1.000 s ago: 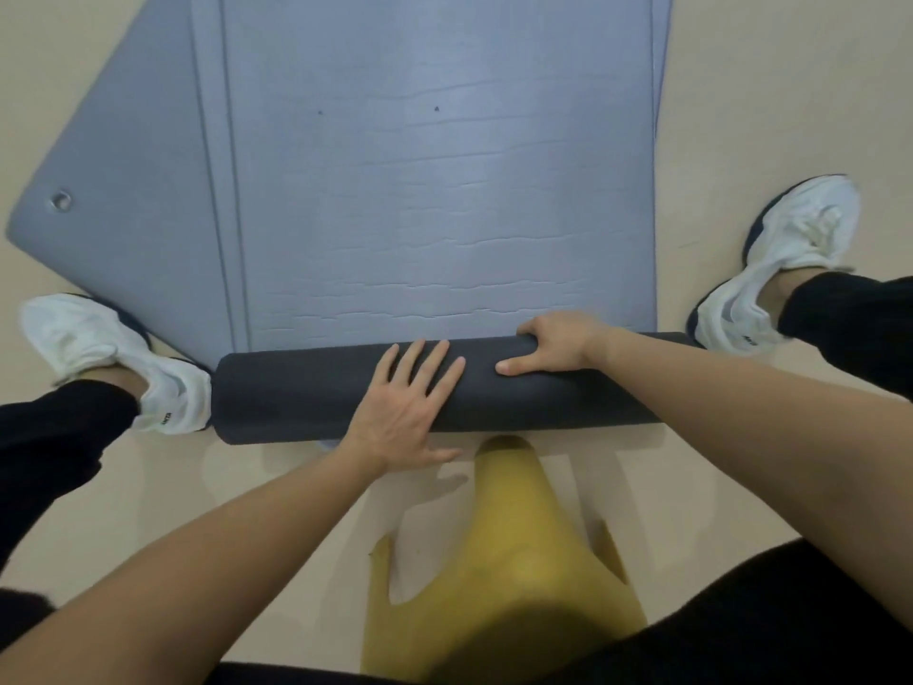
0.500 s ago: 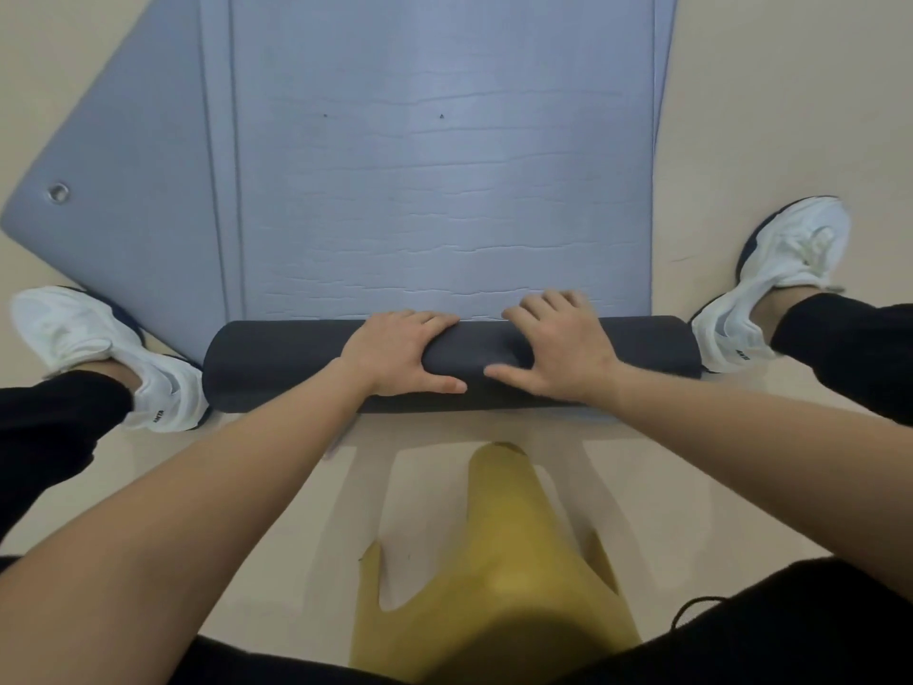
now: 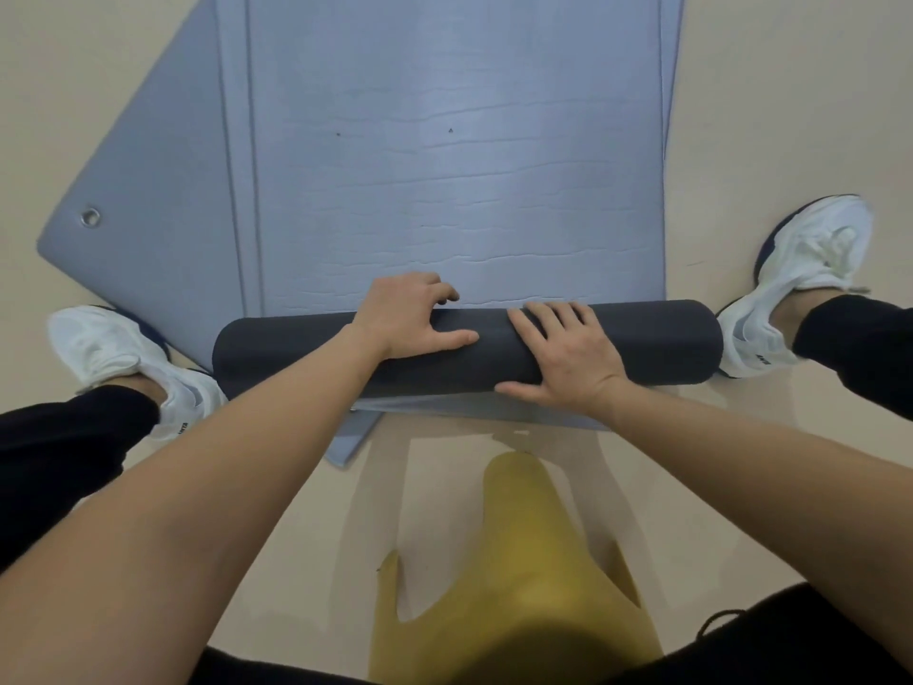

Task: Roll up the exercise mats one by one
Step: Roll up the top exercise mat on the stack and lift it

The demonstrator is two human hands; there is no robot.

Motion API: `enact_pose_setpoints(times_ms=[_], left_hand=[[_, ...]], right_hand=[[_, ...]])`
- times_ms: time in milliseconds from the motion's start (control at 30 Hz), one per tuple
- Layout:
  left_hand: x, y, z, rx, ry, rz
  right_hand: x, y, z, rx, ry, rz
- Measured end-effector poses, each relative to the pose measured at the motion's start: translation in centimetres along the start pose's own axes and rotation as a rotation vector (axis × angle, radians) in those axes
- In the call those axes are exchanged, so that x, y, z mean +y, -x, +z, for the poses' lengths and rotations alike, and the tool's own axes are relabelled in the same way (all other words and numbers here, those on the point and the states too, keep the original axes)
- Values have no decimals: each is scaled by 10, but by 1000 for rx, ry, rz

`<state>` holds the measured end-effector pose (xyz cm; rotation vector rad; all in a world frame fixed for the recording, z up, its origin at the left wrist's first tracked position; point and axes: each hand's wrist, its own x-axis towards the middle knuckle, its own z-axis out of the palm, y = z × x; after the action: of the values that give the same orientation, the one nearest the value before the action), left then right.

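Gripping mat (image 3: 642, 343), left hand (image 3: 410, 316), shoe (image 3: 123, 358) lettering blurred

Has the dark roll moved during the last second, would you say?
Yes: the dark roll has rolled forward, nearer the metal eyelet in the lower mat.

"ANTA" on left white shoe (image 3: 118, 355)

A smooth beige floor (image 3: 790, 91) spreads all around. On it stand a left white lace-up sneaker (image 3: 123, 358) and a right white lace-up sneaker (image 3: 800, 269), well apart, each below a black trouser leg (image 3: 59, 452). Mustard-yellow fabric clothing (image 3: 518, 585) hangs at bottom centre.
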<state>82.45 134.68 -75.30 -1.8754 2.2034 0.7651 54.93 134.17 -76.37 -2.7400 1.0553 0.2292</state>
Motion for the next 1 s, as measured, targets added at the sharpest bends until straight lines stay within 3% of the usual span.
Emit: enact_pose_setpoints(times_ms=[133, 200, 433, 633, 767, 867, 1000], left_hand=[[10, 24, 2, 307, -46, 123], [17, 44, 11, 383, -94, 160], [15, 49, 23, 126, -261, -49], [-5, 15, 3, 91, -236, -44], [-21, -14, -13, 105, -158, -25], [-31, -33, -27, 48, -116, -13], [-41, -52, -43, -23, -46, -14]], right_hand=[[12, -20, -7, -35, 10, 6], [22, -35, -13, -66, -23, 13], [58, -96, -29, -326, -239, 79], [56, -103, -36, -26, -53, 195], [42, -87, -28, 181, -49, 111], [34, -70, -18, 86, 69, 11], [31, -68, -12, -33, 117, 74]])
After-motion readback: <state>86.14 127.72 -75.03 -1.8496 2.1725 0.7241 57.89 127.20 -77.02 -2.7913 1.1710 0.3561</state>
